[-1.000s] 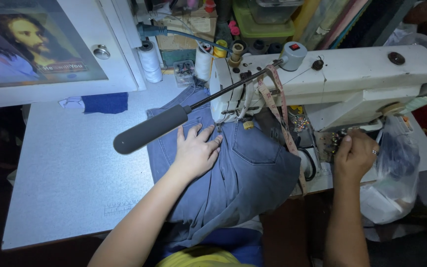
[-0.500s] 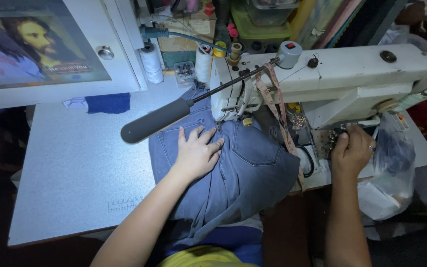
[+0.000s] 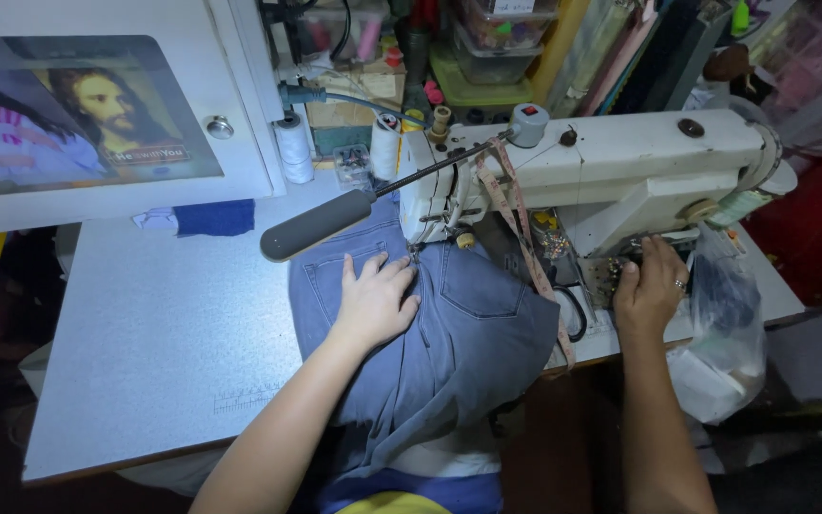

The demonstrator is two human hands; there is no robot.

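Left hand pressed flat, fingers spread open, on grey-blue jeans – gripping nothing, just holding the cloth down beside the needle area of a white sewing machine. Jeans draped over the near edge of the pale table, back pocket showing, upper part lying under the machine head. Right hand resting palm down at the machine's base, ring on one finger, fingertips hidden among small clutter – cannot tell whether closed on anything. Grey lamp arm slanting above the jeans. Pink measuring tape hanging off the machine. Thread spools standing behind. Clear plastic bag just right of the right hand
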